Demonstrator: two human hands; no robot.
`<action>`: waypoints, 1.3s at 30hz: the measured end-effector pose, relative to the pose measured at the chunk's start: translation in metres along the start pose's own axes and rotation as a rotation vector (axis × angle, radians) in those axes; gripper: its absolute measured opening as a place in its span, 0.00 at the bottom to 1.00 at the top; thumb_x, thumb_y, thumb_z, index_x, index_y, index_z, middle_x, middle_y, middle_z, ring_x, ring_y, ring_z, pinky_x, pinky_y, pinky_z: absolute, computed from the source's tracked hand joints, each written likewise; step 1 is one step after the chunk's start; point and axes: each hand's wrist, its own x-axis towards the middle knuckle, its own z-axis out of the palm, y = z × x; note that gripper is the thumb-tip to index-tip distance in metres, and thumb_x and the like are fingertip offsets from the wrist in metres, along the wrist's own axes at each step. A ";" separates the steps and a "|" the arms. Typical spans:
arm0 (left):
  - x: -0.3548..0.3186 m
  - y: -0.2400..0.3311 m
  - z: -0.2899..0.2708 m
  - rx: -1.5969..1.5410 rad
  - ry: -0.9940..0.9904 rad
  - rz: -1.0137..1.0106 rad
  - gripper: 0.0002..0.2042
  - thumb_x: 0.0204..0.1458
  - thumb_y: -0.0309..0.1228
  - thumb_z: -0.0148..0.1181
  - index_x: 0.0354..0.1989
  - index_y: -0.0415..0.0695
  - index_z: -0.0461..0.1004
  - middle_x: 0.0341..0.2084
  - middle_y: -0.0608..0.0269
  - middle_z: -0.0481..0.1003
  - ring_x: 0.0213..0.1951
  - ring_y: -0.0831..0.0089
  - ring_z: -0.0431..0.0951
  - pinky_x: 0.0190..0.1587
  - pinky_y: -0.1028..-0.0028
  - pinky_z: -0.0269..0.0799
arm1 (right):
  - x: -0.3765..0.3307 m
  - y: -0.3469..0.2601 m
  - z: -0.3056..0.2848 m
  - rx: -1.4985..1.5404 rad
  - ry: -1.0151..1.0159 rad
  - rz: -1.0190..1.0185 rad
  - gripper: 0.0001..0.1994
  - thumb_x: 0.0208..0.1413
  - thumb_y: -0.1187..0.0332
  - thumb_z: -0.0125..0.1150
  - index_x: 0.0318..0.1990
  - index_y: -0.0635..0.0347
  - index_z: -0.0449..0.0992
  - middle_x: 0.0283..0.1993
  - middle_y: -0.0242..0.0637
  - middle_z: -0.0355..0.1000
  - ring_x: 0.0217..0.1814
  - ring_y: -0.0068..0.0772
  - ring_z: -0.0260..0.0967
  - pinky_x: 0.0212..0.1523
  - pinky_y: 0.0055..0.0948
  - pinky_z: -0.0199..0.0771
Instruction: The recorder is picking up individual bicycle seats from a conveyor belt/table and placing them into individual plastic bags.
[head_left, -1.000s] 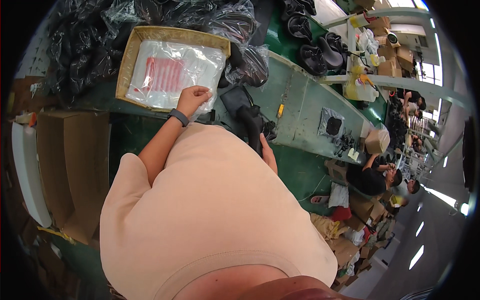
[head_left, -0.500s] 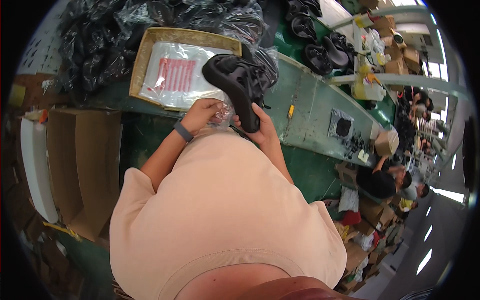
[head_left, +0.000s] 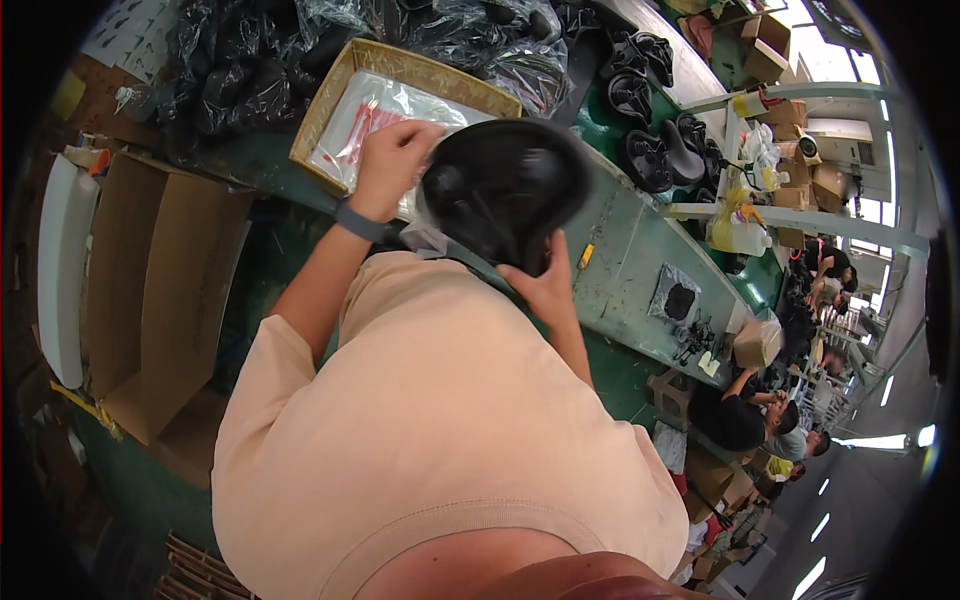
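Observation:
A black bicycle saddle (head_left: 505, 180), slightly blurred, is held up in front of me with its underside partly in view. My right hand (head_left: 542, 285) grips its narrow nose end, thumb on the near side. Beside the wide part, my left hand (head_left: 395, 160) has its fingers curled in a pinch. Clear plastic bag film (head_left: 426, 238) hangs between that hand and the saddle's left edge; the fingertips are partly hidden. Behind the left hand lies a shallow cardboard box (head_left: 315, 125) of flat clear bags (head_left: 375, 90) with red print.
Plastic-wrapped black saddles (head_left: 250, 90) are heaped at the far left. Unwrapped saddles (head_left: 645, 155) lie on the green bench at far right. A yellow cutter (head_left: 586, 256) rests on the worktable (head_left: 630, 290). An opened carton (head_left: 150, 300) stands left. Co-workers (head_left: 740, 415) sit at right.
The saddle has turned from a side-on position to show its broad underside. My left hand has risen from near the nose to beside the wide part. The whole view has shifted slightly.

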 end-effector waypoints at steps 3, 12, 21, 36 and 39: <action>-0.003 0.012 0.060 0.414 0.005 0.615 0.08 0.65 0.31 0.67 0.40 0.38 0.85 0.28 0.59 0.81 0.33 0.70 0.81 0.39 0.70 0.75 | 0.007 -0.002 0.029 -0.416 0.051 -0.118 0.53 0.46 0.68 0.84 0.79 0.60 0.57 0.69 0.54 0.72 0.69 0.57 0.73 0.67 0.47 0.76; -0.056 0.003 0.144 0.621 -0.659 1.006 0.15 0.55 0.38 0.70 0.46 0.44 0.80 0.48 0.61 0.80 0.45 0.58 0.85 0.45 0.60 0.84 | 0.025 0.089 0.024 0.160 0.169 0.033 0.29 0.70 0.62 0.62 0.75 0.54 0.64 0.73 0.42 0.69 0.67 0.45 0.75 0.62 0.43 0.79; 0.002 -0.018 0.120 0.732 -0.253 1.317 0.06 0.50 0.29 0.69 0.37 0.47 0.84 0.43 0.67 0.82 0.45 0.66 0.82 0.53 0.63 0.76 | 0.050 0.017 0.016 0.866 0.176 0.317 0.28 0.68 0.70 0.65 0.73 0.53 0.63 0.63 0.38 0.72 0.57 0.31 0.77 0.52 0.45 0.82; 0.080 -0.010 0.123 0.795 -0.098 1.227 0.26 0.61 0.45 0.70 0.66 0.51 0.77 0.69 0.54 0.72 0.70 0.51 0.71 0.75 0.42 0.60 | 0.186 0.005 -0.037 0.348 0.102 0.172 0.34 0.61 0.70 0.74 0.73 0.65 0.66 0.63 0.41 0.77 0.63 0.35 0.76 0.60 0.33 0.79; 0.150 -0.004 0.140 1.060 -0.003 1.194 0.29 0.60 0.46 0.68 0.70 0.55 0.74 0.73 0.52 0.67 0.77 0.49 0.62 0.77 0.35 0.49 | 0.283 -0.016 -0.041 0.228 -0.072 -0.095 0.38 0.63 0.65 0.73 0.77 0.66 0.63 0.64 0.44 0.77 0.55 0.34 0.80 0.51 0.33 0.83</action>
